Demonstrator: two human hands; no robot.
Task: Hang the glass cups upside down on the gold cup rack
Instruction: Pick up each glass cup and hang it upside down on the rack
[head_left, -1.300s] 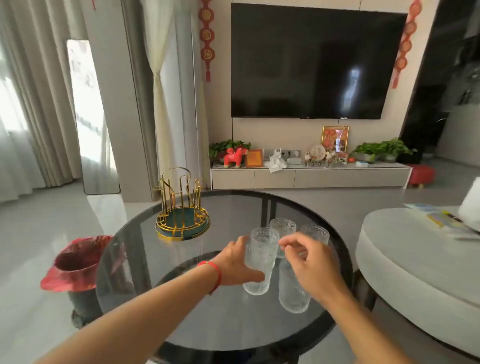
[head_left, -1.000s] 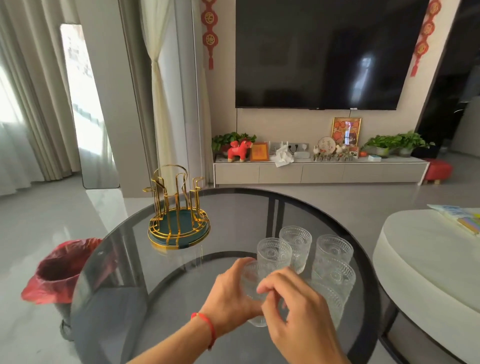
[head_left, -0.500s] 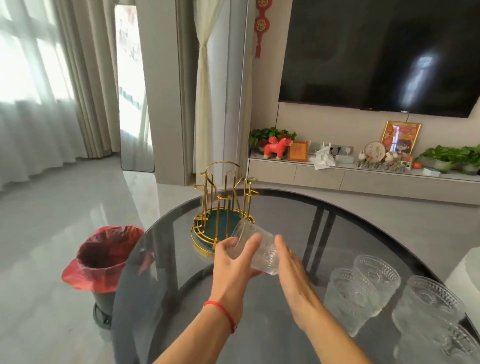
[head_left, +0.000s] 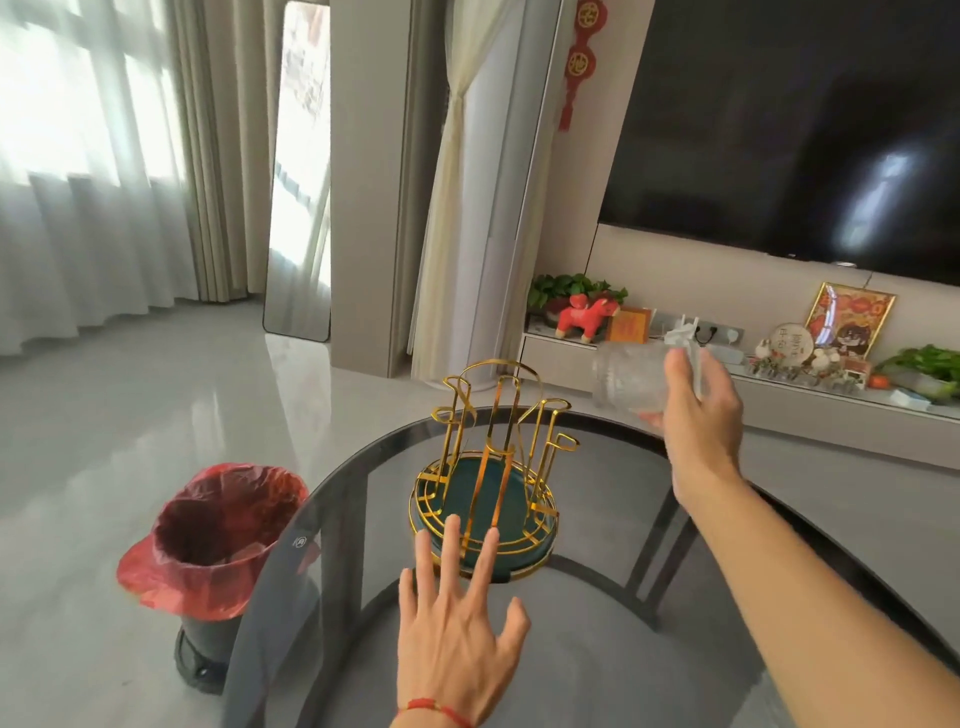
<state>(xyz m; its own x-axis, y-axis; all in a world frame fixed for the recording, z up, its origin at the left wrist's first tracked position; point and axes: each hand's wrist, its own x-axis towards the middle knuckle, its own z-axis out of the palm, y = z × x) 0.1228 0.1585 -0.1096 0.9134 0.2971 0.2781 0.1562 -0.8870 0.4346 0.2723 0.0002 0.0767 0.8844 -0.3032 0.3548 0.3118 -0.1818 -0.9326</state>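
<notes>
Our right hand (head_left: 698, 410) is wrapped around a clear textured glass cup (head_left: 631, 378), held in the air on its side with one end pointing left; the thumb lies across its near face and the other fingers are hidden behind it. We cannot tell which end is the mouth, since the glass blurs into the pale cabinet behind it. The cup sits up and to the right of the gold cup rack (head_left: 491, 467), apart from it, touching none of the prongs.

Our left hand (head_left: 457, 639) is empty, fingers spread wide, palm down over the dark glass table (head_left: 597, 649); its fingertips overlap the near rim of the rack in our view, and we cannot tell whether they touch it or the tabletop. A red string bracelet (head_left: 434, 707) circles the wrist, and the forearm is cut off at the bottom edge.

The rack stands upright on the far left part of the table: gold wire loops and prongs rising from a round dark green tray with a gold wire rim. No cup hangs on it, and the tray holds nothing.

The table's right side runs out of the frame. Left of the table, on the grey floor, stands a waste bin (head_left: 213, 561) lined with a red plastic bag; its inside looks dark and we cannot make out any contents.

On the far right, a low TV cabinet (head_left: 810, 415) carries a red toy horse (head_left: 584, 319), a framed picture (head_left: 847, 319) and green plants, partly hidden by our right hand.
</notes>
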